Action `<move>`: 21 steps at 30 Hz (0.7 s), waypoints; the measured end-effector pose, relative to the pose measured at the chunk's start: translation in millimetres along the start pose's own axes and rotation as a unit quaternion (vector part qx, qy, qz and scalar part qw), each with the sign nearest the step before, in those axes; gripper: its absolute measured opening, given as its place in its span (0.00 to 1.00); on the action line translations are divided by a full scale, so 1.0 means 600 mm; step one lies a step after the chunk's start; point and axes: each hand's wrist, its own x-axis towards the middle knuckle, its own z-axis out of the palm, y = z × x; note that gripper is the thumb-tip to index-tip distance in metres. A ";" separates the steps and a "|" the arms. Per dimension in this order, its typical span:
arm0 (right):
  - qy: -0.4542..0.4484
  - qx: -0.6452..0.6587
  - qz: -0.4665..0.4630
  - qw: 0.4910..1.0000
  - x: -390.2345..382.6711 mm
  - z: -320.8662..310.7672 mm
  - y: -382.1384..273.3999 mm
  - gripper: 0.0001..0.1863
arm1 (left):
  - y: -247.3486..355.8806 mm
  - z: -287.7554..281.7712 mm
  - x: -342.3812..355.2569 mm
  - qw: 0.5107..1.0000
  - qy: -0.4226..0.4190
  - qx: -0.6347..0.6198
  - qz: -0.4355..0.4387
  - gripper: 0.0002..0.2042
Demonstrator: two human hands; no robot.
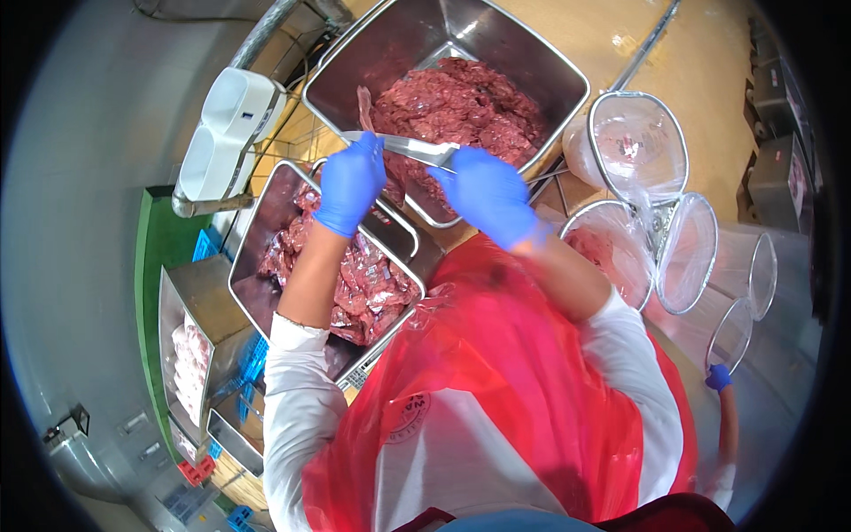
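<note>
Both my hands wear blue gloves. My right hand (489, 195) is closed on the handle end of long metal tongs (399, 146). The tongs reach left over a large steel tub (550, 66) full of raw red meat (461, 106). My left hand (350, 182) grips the tongs near their tip, where a thin strip of meat (364, 106) sticks up. Below my left forearm lies a steel tray (257, 301) holding more raw meat (372, 288).
Several clear bag-lined round containers (638, 142) stand at the right. A white device (226, 133) sits at the upper left, with steel boxes (191, 337) and blue crates at the left. Another person's blue-gloved hand (718, 377) shows at the lower right. I wear a red plastic apron (496, 390).
</note>
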 end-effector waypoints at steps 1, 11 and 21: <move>-0.034 0.007 0.026 0.999 0.036 0.022 -0.002 0.22 | 0.012 0.020 0.008 0.999 -0.023 0.020 0.011 0.07; -0.093 -0.139 0.022 0.986 0.161 -0.050 0.273 0.24 | 0.086 0.122 0.046 0.992 0.053 -0.101 -0.061 0.12; -0.181 0.501 0.270 0.802 0.007 0.022 0.372 0.19 | 0.157 0.126 0.091 0.836 -0.052 -0.465 -0.286 0.10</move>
